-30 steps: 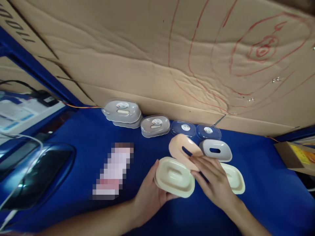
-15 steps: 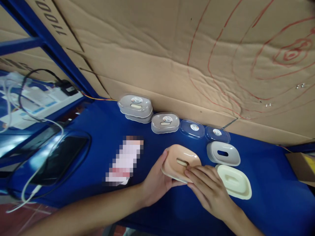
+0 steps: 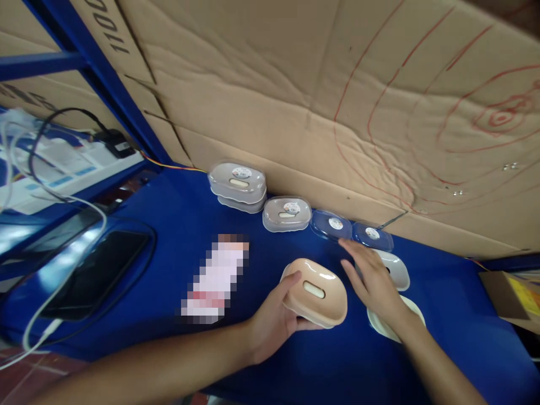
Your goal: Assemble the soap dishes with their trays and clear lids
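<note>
A peach soap dish [image 3: 317, 277] is sitting in the person's left hand [image 3: 276, 323], raised above the near part of the blue table [image 3: 185, 214]. A cream bar [image 3: 314, 289] is showing through its slot, and a pale edge is peeking out beneath its near rim. The left hand is grasping the dish, its thumb pressing over the rim and its other fingers supporting from below.

The right hand [image 3: 373, 281] is hovering just beside the dish, apart from it, its fingers loosely stretched and gripping nothing. Its fingertips are pointing at a clear lid [image 3: 329, 225]; whether they are touching it, I cannot tell. The hand and wrist are partly covering a grey dish [image 3: 400, 271] and a cream tray [image 3: 382, 326].

A second clear lid [image 3: 372, 233] is lying just right of the first. To the left, a covered grey dish [image 3: 287, 218] is standing near a stack of two more [image 3: 238, 188]. A pixelated flat item [image 3: 217, 278] is lying left of the hands. Farther left, a white cable [image 3: 53, 326] is running to a dark tablet [image 3: 99, 275] near a power strip [image 3: 80, 179]. Behind everything, a cardboard wall [image 3: 261, 95] is bearing red curved lines.
</note>
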Available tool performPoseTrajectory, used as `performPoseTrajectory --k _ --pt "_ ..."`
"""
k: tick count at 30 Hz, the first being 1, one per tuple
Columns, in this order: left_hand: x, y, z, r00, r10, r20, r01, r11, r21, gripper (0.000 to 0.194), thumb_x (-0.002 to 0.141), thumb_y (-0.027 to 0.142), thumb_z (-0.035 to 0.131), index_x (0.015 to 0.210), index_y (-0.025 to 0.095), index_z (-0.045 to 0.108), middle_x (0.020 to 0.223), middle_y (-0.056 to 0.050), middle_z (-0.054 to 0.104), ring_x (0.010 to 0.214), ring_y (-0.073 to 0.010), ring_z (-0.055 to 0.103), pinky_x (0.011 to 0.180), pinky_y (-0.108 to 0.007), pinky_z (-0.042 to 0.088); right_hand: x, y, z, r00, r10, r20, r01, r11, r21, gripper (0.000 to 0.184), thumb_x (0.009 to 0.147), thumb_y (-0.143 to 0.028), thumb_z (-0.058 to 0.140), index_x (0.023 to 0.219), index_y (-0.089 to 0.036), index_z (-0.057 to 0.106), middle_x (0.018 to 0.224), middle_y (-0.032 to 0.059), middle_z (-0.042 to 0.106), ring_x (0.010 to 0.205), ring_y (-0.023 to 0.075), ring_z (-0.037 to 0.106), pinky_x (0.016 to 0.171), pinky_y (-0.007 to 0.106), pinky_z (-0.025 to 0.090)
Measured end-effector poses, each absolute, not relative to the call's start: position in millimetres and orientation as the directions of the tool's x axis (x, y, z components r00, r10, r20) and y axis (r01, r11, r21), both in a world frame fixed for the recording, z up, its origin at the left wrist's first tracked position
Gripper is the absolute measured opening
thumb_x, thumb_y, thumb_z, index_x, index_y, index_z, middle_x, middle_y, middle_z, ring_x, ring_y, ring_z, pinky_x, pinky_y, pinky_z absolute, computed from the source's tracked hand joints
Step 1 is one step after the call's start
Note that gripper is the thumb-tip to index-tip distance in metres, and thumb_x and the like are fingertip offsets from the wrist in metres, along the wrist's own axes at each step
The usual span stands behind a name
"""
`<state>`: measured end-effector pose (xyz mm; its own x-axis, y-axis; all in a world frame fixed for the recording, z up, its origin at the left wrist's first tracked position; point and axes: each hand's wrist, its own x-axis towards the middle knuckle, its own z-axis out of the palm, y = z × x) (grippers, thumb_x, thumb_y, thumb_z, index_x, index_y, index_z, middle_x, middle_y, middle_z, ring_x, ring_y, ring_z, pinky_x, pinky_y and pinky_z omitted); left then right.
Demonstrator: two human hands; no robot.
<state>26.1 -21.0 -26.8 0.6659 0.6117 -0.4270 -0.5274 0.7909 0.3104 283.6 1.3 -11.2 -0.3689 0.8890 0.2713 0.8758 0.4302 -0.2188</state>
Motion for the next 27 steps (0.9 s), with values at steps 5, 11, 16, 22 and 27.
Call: performPoseTrajectory --k 5,11,16,22,27 --pt "26 -21 -24 0.659 0.603 -0.449 -0.533 0.796 0.287 0.067 0.105 0.059 0.052 0.155 0.014 0.049 0.145 -0.02 0.07 0.135 -0.0417 0.065 0.111 -0.064 0.049 286 30 -24 -0.348 0.91 0.225 0.913 0.383 -0.138 0.056 0.108 -0.04 0.053 0.16 -0.023 0.044 0.158 0.0182 0.057 0.148 0.0354 0.053 0.121 0.063 0.039" --pt "25 -17 -23 0.645 0.583 -0.495 -0.511 0.81 0.288 0.07 0.103 0.062 0.054 0.158 0.018 0.047 0.147 -0.018 0.069 0.138 -0.0408 0.063 0.113 -0.061 0.047 283 13 -29 -0.261 0.94 0.221 0.949 0.291 -0.119 0.064 0.096 -0.049 0.072 0.151 -0.023 0.051 0.154 0.0222 0.055 0.146 0.0419 0.051 0.117 0.07 0.036" --pt "26 -17 -25 0.683 0.57 -0.457 -0.456 0.821 0.343 0.075 0.102 0.069 0.05 0.157 0.017 0.05 0.147 -0.019 0.069 0.137 -0.0397 0.063 0.113 -0.058 0.048 286 13 -25 -0.243 0.939 0.242 0.941 0.289 -0.178 0.052 0.094 -0.041 0.073 0.14 -0.026 0.055 0.152 0.0184 0.06 0.137 0.0377 0.061 0.111 0.064 0.046" --pt "24 -13 -24 0.725 0.585 -0.364 -0.442 0.8 0.406 0.078 0.105 0.073 0.033 0.156 0.018 0.053 0.151 -0.018 0.066 0.137 -0.0406 0.063 0.11 -0.058 0.049 289 -21 7 -0.27 0.931 0.247 0.811 0.358 -0.464 0.052 0.1 -0.042 0.064 0.147 -0.028 0.047 0.162 0.017 0.052 0.149 0.0333 0.053 0.113 0.052 0.052" --pt "23 -13 -24 0.769 0.554 -0.32 -0.408 0.81 0.422 0.085 0.102 0.078 0.03 0.152 0.016 0.06 0.14 -0.02 0.074 0.131 -0.0394 0.067 0.11 -0.054 0.047 261 -54 12 -0.432 0.89 0.148 0.748 0.445 -0.493 0.062 0.097 -0.036 0.07 0.153 -0.03 0.044 0.166 0.0148 0.047 0.153 0.0339 0.048 0.118 0.052 0.05"
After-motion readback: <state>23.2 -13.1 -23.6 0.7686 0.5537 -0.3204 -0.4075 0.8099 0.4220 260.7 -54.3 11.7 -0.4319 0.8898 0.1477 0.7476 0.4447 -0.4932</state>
